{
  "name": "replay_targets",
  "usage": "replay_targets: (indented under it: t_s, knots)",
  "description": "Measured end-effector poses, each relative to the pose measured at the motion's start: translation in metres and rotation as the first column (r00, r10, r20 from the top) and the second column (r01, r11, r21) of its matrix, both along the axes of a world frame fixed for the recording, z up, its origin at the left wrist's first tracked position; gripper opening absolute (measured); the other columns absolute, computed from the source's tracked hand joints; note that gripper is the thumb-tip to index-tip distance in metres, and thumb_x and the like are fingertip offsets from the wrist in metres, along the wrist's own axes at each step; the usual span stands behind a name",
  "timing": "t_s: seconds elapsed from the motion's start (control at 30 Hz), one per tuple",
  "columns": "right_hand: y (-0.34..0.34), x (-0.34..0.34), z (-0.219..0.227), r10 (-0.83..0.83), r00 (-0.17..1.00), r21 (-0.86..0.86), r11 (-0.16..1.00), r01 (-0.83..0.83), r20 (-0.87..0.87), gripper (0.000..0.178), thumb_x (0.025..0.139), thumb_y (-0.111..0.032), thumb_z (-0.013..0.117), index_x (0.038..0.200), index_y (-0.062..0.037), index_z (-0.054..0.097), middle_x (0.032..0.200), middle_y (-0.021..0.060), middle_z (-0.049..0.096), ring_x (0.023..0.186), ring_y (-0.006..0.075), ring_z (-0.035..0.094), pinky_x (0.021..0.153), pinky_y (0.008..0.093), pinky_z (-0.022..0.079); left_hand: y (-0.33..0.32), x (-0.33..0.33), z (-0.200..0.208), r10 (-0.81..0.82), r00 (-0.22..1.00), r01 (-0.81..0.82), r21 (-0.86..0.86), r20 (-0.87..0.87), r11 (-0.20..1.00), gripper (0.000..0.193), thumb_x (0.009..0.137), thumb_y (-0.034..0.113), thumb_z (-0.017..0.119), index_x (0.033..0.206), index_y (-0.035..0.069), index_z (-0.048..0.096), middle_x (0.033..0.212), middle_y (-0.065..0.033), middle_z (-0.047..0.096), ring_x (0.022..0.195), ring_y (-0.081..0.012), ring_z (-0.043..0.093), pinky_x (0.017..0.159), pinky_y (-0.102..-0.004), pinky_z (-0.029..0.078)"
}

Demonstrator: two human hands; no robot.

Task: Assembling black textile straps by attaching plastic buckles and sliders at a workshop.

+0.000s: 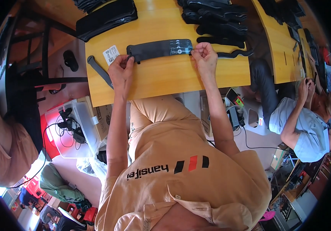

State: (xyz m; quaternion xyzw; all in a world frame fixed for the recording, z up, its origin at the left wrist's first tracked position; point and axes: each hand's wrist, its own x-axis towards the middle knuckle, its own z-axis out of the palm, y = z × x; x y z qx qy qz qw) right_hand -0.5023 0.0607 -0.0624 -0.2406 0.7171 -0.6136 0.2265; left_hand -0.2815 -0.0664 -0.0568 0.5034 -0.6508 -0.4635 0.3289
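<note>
A long black packaging card (150, 49) with pale print at its right end lies crosswise over the yellow table in front of me. My left hand (120, 73) pinches its left end between thumb and fingers. At the other end, my right hand (205, 57) is closed in a pinch on the card's corner. A black strap (100, 71) comes out beside my left hand and curves up to a rounded end. Another wavy black strap (234, 53) runs rightward from behind my right hand; whether the two pieces join is hidden.
A white printed label sheet (111, 54) lies left of the card. Black straps are stacked at the far left (107, 21) and far right (215, 17). Below the table stand a clear plastic bin (73, 127) with cables and a cardboard box (102, 115). Co-workers sit on both sides.
</note>
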Motion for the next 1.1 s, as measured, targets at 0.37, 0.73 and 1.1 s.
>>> replay_targets:
  t_s: [0.37,0.73,1.1]
  knots:
    - [-0.006,0.002,0.002,-0.077,0.997,0.035,0.996,0.077,-0.008,0.015,0.073,0.004,0.064,0.083,-0.0018,0.056,0.068,0.0003,0.057,0.06,0.006,0.051,0.053,0.0193,0.044,-0.001,-0.006,0.004,0.034,0.997,-0.034,-0.005,0.071,0.999,0.021,0.079,0.015,0.067,0.084,-0.006,0.063,0.066,-0.0068,0.062,0.059,-0.0105,0.055,0.06,-0.0244,0.045]
    - [-0.008,0.006,0.009,-0.1,0.994,0.05,0.994,0.098,0.05,0.011,0.075,0.003,0.063,0.083,-0.0025,0.056,0.068,0.0005,0.056,0.057,0.0064,0.052,0.041,0.0212,0.047,-0.001,-0.008,0.011,0.053,0.988,-0.052,-0.01,0.146,0.999,0.023,0.079,0.016,0.068,0.085,-0.006,0.064,0.066,-0.008,0.063,0.059,-0.0122,0.055,0.06,-0.0257,0.046]
    - [-0.009,0.005,0.005,-0.115,0.993,0.06,0.991,0.115,-0.005,0.01,0.073,0.004,0.062,0.079,-0.0017,0.056,0.065,0.0018,0.056,0.054,0.0076,0.053,0.041,0.0229,0.048,-0.003,-0.01,0.007,0.075,0.98,-0.067,-0.048,0.186,0.997,0.023,0.077,0.017,0.068,0.084,-0.005,0.065,0.066,-0.0107,0.064,0.057,-0.0157,0.058,0.059,-0.0272,0.046]
